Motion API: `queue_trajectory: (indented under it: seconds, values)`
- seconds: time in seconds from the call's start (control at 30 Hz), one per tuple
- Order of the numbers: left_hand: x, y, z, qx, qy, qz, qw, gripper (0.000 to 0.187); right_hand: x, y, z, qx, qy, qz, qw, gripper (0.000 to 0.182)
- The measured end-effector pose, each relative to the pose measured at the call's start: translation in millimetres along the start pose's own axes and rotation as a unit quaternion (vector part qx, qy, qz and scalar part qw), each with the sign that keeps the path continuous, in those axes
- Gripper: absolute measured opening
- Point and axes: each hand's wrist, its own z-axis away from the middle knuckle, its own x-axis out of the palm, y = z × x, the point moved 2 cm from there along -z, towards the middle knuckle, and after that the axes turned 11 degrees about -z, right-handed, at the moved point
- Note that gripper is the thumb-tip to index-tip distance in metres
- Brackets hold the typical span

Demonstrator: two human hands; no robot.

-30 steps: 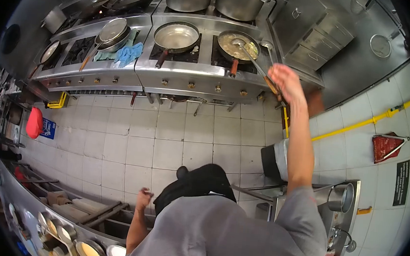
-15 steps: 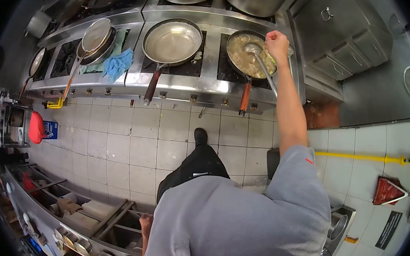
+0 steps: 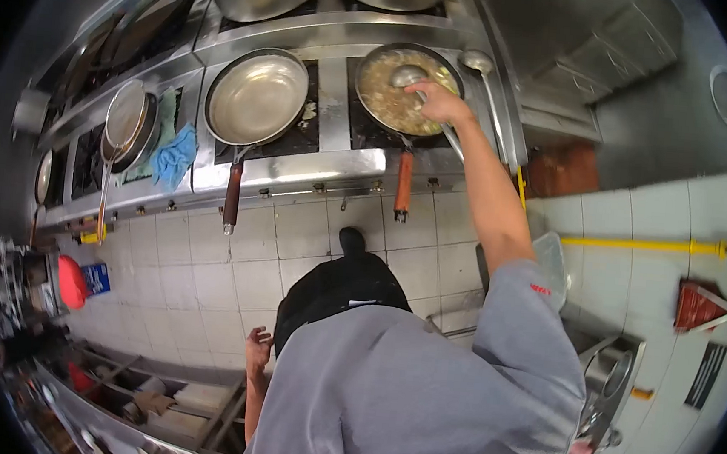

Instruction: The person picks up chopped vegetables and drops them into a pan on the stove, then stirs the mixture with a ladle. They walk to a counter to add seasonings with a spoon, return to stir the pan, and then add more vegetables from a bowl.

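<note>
Over the right side of the food-filled pan (image 3: 382,105), my right hand (image 3: 443,105) reaches palm down, hiding part of the ladle (image 3: 408,78); whether its fingers grip the handle, I cannot tell. The ladle's bowl sits in the food, just beyond my fingertips. My left hand (image 3: 258,348) hangs by my hip, fingers loosely curled around nothing, well apart from the pan.
</note>
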Motion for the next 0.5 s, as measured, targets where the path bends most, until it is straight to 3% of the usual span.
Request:
queue_trajectory:
  seconds: [0.07, 0.13, 0.17, 0.27, 0.33, 0.4, 0.43, 0.5]
  values:
    - [-24, 43, -12, 0.004, 0.001, -0.039, 0.999, 0.045, -13, 13, 23, -0.027, 0.038, 0.048, 0.998, 0.044]
    - [-44, 61, -22, 0.007, 0.01, -0.021, 1.0, 0.045, -77, -53, 60, 0.277, 0.046, -0.132, 0.951, 0.046]
    - [-53, 64, -29, 0.01, 0.013, -0.013, 1.0, 0.045, -109, -93, 87, 0.295, 0.1, -0.067, 0.948, 0.037]
    - [-62, 26, -58, -0.031, -0.026, -0.001, 0.999, 0.046, -138, -118, 212, 0.195, 0.214, -0.114, 0.95, 0.019]
    - [-58, -7, -71, -0.038, -0.077, -0.075, 0.993, 0.05, -147, -135, 314, 0.249, 0.248, -0.112, 0.929, 0.009]
    - [-48, -31, -70, -0.05, -0.099, -0.211, 0.971, 0.05, -155, -176, 419, 0.389, 0.237, -0.038, 0.889, 0.002]
    - [-42, -46, -70, -0.053, -0.114, -0.227, 0.966, 0.05, -145, -189, 473, 0.387, 0.269, -0.102, 0.876, 0.002]
    - [-32, -65, -62, -0.068, -0.151, -0.241, 0.956, 0.048, -139, -226, 567, 0.475, 0.284, -0.138, 0.821, 0.004]
